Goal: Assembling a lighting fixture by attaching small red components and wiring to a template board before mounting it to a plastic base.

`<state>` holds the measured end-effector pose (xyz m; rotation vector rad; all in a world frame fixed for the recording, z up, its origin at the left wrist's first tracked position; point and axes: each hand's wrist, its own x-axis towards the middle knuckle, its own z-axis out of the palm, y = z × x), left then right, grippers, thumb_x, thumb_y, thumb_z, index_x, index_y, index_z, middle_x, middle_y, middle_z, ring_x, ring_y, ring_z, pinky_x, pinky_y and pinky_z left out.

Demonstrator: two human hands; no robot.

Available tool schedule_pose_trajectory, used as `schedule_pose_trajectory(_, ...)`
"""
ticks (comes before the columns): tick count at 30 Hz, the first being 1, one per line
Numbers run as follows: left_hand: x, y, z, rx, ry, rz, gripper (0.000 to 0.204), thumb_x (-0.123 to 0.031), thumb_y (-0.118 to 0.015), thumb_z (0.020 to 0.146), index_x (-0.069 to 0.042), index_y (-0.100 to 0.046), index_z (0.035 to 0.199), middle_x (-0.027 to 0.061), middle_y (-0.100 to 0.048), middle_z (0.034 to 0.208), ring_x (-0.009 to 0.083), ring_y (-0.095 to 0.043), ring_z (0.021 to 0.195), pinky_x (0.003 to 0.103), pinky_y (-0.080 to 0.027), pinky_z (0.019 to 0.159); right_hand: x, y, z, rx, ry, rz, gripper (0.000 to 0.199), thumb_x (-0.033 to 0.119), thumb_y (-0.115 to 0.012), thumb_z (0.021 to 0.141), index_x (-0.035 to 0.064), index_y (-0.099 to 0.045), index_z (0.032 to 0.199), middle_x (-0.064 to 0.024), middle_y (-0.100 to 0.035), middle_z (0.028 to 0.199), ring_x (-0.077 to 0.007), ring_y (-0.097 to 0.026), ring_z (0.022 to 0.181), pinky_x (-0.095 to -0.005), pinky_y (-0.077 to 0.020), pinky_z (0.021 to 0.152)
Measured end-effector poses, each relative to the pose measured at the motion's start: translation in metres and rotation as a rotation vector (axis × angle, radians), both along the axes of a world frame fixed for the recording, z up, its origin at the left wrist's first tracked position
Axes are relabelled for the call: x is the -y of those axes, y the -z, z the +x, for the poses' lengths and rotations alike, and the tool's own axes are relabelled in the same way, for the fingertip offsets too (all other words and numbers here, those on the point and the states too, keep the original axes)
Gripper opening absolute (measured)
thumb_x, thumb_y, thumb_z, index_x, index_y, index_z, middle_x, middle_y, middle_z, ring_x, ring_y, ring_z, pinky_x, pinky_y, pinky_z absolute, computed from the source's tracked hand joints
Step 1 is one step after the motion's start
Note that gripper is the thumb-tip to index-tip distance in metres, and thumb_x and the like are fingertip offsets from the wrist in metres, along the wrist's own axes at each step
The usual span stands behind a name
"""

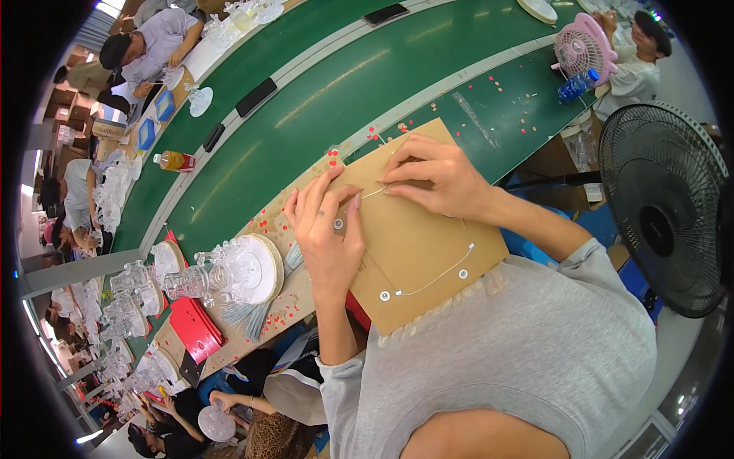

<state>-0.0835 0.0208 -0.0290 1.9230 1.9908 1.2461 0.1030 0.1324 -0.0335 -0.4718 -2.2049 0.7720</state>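
Note:
A flat brown board (417,241) lies tilted in front of my chest. Over its far part, a short white cord (373,193) runs between my hands. My left hand (325,233) pinches one end between thumb and forefinger, the other fingers bent over the board's left edge. The cord's other end is in the fingertips of my right hand (432,176), which rests by the far right corner. Nearer me, a second white cord (440,281) curves across the board with a small white tip at each end. Small round white pieces (384,296) sit on the board; my left hand partly hides one.
A green conveyor (321,115) runs behind the board. Left stand clear glass-like vessels on round bases (256,268), grey strands (252,317) and red folders (195,329). Red and tan dots litter the bench. A black fan (661,206) stands right; co-workers sit around.

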Motion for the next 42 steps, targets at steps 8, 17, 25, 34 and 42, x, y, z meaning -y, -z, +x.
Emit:
schedule_pose_trajectory(8,-0.005,-0.002,0.0,0.004,0.024,0.017,0.016,0.001,-0.073,0.079,-0.007,-0.07,0.093,0.008,-0.069,0.123,0.026,-0.062,0.114,0.045,-0.035,0.107,0.022,0.0,-0.002,-0.005,0.13,0.108,0.03,0.0,-0.08,0.074,0.0027,-0.076,0.104,-0.0074,-0.066,0.098,-0.0243,-0.065,0.088,-0.0347,-0.0558,0.073)
schedule_pose_trajectory(17,-0.008,-0.005,0.0,-0.015,0.025,0.003,0.018,-0.001,-0.074,0.078,-0.007,-0.07,0.094,0.0074,-0.069,0.123,0.0266,-0.062,0.115,0.045,-0.033,0.11,0.018,-0.001,0.002,0.147,0.091,0.407,0.028,0.008,-0.079,0.077,0.0037,-0.075,0.105,-0.0051,-0.066,0.103,-0.0244,-0.064,0.091,-0.0361,-0.056,0.075)
schedule_pose_trajectory(25,-0.006,-0.002,0.002,0.004,0.033,0.013,0.018,-0.003,-0.075,0.078,-0.007,-0.07,0.094,0.0079,-0.068,0.123,0.0265,-0.062,0.116,0.046,-0.033,0.111,-0.007,-0.001,0.012,0.047,-0.03,0.067,0.031,0.006,-0.077,0.078,0.0092,-0.076,0.109,-0.0067,-0.068,0.112,-0.0257,-0.066,0.099,-0.0365,-0.0575,0.083)
schedule_pose_trajectory(34,-0.01,-0.004,0.002,0.011,0.033,-0.006,0.018,-0.003,-0.075,0.077,-0.007,-0.07,0.094,0.0084,-0.069,0.122,0.0272,-0.062,0.117,0.047,-0.033,0.11,0.007,0.0,0.014,0.229,0.053,0.466,0.033,0.01,-0.076,0.078,0.01,-0.075,0.111,-0.0046,-0.068,0.114,-0.0263,-0.066,0.103,-0.0383,-0.0569,0.084)
schedule_pose_trajectory(42,-0.019,0.002,0.005,-0.006,0.054,-0.027,0.027,-0.001,-0.07,0.078,-0.014,-0.077,0.101,0.0076,-0.065,0.127,0.0292,-0.057,0.121,0.05,-0.03,0.112,-0.052,0.007,0.054,0.102,0.277,0.018,0.04,0.013,-0.069,0.086,0.0077,-0.068,0.126,-0.0124,-0.062,0.133,-0.0311,-0.055,0.126,-0.0407,-0.0432,0.107)
